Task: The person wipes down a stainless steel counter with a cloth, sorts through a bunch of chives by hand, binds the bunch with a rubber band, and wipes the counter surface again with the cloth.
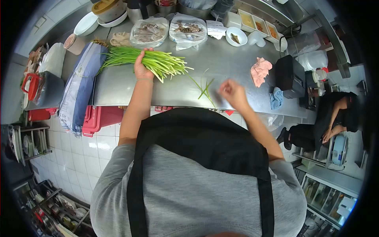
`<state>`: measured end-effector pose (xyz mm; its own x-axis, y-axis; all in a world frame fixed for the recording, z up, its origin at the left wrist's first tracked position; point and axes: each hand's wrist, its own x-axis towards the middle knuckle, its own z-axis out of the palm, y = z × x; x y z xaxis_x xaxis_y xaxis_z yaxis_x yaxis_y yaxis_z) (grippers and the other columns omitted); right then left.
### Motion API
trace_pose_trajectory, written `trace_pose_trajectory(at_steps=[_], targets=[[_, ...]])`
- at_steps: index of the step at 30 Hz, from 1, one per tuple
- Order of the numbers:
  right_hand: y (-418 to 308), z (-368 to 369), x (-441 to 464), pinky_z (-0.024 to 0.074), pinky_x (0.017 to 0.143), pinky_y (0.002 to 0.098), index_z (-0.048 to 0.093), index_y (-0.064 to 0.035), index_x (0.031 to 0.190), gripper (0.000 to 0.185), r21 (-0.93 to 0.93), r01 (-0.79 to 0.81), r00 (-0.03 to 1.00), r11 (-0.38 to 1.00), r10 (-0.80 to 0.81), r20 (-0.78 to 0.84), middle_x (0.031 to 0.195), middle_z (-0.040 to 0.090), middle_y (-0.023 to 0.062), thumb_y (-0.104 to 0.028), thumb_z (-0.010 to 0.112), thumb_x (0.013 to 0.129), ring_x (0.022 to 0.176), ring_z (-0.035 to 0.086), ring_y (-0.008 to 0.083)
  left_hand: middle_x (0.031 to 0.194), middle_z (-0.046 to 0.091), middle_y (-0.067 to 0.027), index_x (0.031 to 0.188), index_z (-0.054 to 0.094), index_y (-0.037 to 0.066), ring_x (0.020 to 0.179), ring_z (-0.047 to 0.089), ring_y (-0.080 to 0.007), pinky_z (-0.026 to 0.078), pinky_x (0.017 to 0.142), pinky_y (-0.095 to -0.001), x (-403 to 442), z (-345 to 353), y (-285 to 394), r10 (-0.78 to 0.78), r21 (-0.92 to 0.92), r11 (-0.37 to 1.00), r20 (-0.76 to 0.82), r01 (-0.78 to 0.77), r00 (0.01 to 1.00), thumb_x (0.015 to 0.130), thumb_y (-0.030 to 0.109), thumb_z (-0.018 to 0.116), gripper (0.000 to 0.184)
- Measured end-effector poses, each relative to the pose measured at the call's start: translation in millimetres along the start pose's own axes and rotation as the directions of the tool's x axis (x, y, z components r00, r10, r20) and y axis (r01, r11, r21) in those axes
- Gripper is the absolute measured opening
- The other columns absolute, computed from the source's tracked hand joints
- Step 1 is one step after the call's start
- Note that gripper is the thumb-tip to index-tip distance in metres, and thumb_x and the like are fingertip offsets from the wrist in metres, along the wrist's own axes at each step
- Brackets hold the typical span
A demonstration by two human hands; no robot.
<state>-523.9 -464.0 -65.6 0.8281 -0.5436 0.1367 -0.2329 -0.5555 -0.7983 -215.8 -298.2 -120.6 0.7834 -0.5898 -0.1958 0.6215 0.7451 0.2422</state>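
In the upper left-centre of the frame, the left hand [143,67] grips a thick bunch of long, thin green stalks with pale ends [167,65], its fingers wrapped around them above the grey stainless-steel counter [225,63]. Right of centre, the right hand [233,94] is blurred, fingers curled inward; whether they pinch anything, I cannot tell. Just beside it, a few loose green stalks [204,94] lie crossed near the counter's front edge. A crumpled pink cloth [260,72] lies at upper right, and a long blue-and-white sack [81,85] at upper left.
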Motion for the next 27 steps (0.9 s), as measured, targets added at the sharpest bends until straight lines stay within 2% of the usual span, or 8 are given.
trace_pose_trajectory(at_steps=[2,10,14,17,20,22,24,27], targets=[[-10,9,-33,0.045,0.055,0.0311,0.056,-0.0037,0.075,0.018,-0.2,0.025,1.0,0.98,-0.021,0.02,0.066,0.054,0.0068,-0.01,0.072,0.068,0.059,0.055,0.0177,0.095,0.058,-0.0136,0.095,0.054,0.004,0.093,0.056,-0.0256,0.042,0.092,-0.0471,1,0,0,0.0,-0.008,1.0,-0.021,0.0,1.0,0.082,0.013,0.054,0.015],[28,-24,-47,0.0444,0.056,0.0309,0.056,-0.0029,0.07,0.013,-0.069,-0.11,0.96,0.992,0.124,0.25,0.066,0.055,0.0087,-0.004,0.069,0.066,0.058,0.055,0.0179,0.1,0.058,-0.0157,0.1,0.054,0.001,0.097,0.055,-0.0275,0.04,0.093,-0.0484,5,0,1,0.018,-0.009,1.0,-0.025,-0.018,1.0,0.08,0.012,0.057,0.022],[21,-119,-41,0.0433,0.054,0.0286,0.055,-0.0012,0.069,0.013,-0.353,-0.289,0.957,0.89,0.277,-0.084,0.06,0.056,0.0074,-0.002,0.067,0.065,0.055,0.053,0.0123,0.103,0.058,-0.0151,0.107,0.055,0.002,0.099,0.054,-0.029,0.04,0.093,-0.0469,1,0,6,0.017,0.102,0.995,-0.031,-0.014,0.999,0.081,0.014,0.056,0.028],[11,-153,-21,0.0433,0.053,0.0278,0.055,-0.0022,0.071,0.013,-0.2,-0.295,0.931,0.934,0.235,-0.28,0.06,0.056,0.0055,-0.003,0.066,0.065,0.057,0.054,0.0114,0.111,0.056,-0.0151,0.116,0.053,0.003,0.1,0.053,-0.0299,0.043,0.089,-0.0466,0,-10,8,-0.074,0.166,0.983,-0.005,0.074,0.997,0.084,0.017,0.051,0.034],[-81,-119,20,0.045,0.062,0.0273,0.063,-0.0078,0.087,0.021,-0.146,0.062,0.928,0.987,-0.111,-0.355,0.071,0.059,0.0046,-0.001,0.062,0.067,0.065,0.054,0.0151,0.115,0.053,-0.0136,0.116,0.053,0.005,0.104,0.051,-0.0288,0.041,0.091,-0.0481,-12,-4,2,-0.147,0.186,0.972,0.015,0.142,0.989,0.086,0.02,0.05,0.034],[-140,-88,49,0.0444,0.058,0.0273,0.066,-0.007,0.085,0.017,-0.156,0.544,0.695,0.825,-0.547,-0.467,0.076,0.062,0.0035,0.002,0.061,0.07,0.069,0.057,0.0147,0.115,0.053,-0.0127,0.115,0.054,0.005,0.104,0.051,-0.0254,0.041,0.092,-0.0448,-5,-16,0,-0.103,0.246,0.964,-0.007,0.102,0.995,0.086,0.021,0.05,0.033],[-200,-55,58,0.0444,0.066,0.0304,0.066,-0.0053,0.086,0.017,0.043,0.729,0.573,0.684,-0.574,-0.585,0.082,0.062,0.0065,0.002,0.063,0.07,0.072,0.056,0.0187,0.114,0.054,-0.0121,0.117,0.051,0.004,0.105,0.051,-0.0236,0.041,0.093,-0.0436,7,-42,2,-0.178,0.191,0.971,0.178,0.143,0.968,0.087,0.022,0.051,0.035],[-228,11,81,0.0446,0.063,0.0324,0.065,-0.0073,0.083,0.015,0.162,0.782,0.588,0.602,-0.625,-0.514,0.073,0.056,0.0076,0.002,0.062,0.071,0.07,0.056,0.0237,0.117,0.053,-0.013,0.119,0.049,0.002,0.109,0.05,-0.0262,0.04,0.095,-0.0442,-11,-26,-6,-0.152,0.295,0.946,0.033,0.135,0.988,0.088,0.025,0.051,0.039]])
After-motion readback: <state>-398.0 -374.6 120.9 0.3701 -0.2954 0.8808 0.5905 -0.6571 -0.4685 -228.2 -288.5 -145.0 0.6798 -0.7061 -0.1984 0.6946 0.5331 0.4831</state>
